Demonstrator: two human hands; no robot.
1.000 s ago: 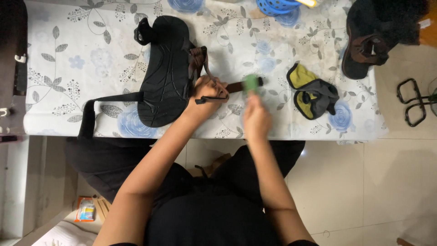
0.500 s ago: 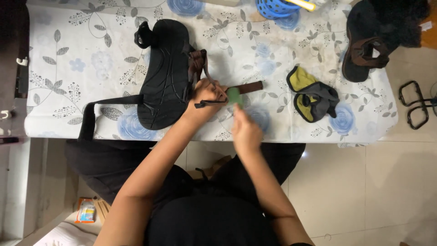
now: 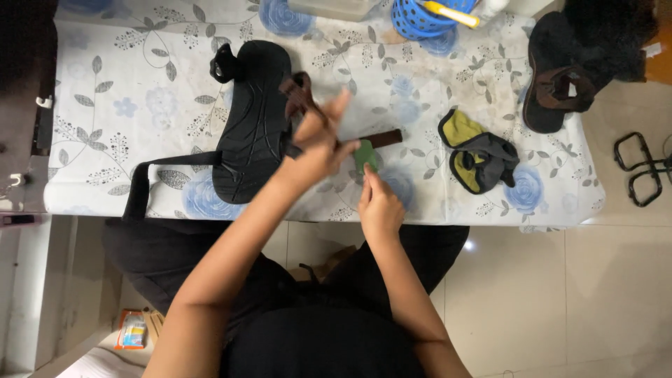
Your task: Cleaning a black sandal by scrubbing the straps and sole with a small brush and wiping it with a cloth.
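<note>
A black sandal (image 3: 253, 129) lies sole-up on the floral tablecloth (image 3: 126, 112), with a brown strap (image 3: 381, 138) running out to its right. My left hand (image 3: 318, 140) is raised over the strap beside the sandal, fingers spread; it seems to pin the strap with its lower fingers. My right hand (image 3: 378, 203) holds a small green pad (image 3: 364, 155) against the strap, just right of my left hand. A long black strap (image 3: 150, 175) trails from the sandal to the left table edge.
A black and yellow-green strap piece (image 3: 479, 155) lies right of my hands. Another dark sandal with brown straps (image 3: 556, 80) sits at the far right. A blue basket (image 3: 423, 15) stands at the back edge. A black metal frame (image 3: 640, 168) rests on the tiled floor.
My right hand has carried the green pad leftward along the brown strap toward the sandal. My left hand has lifted and spread its fingers.
</note>
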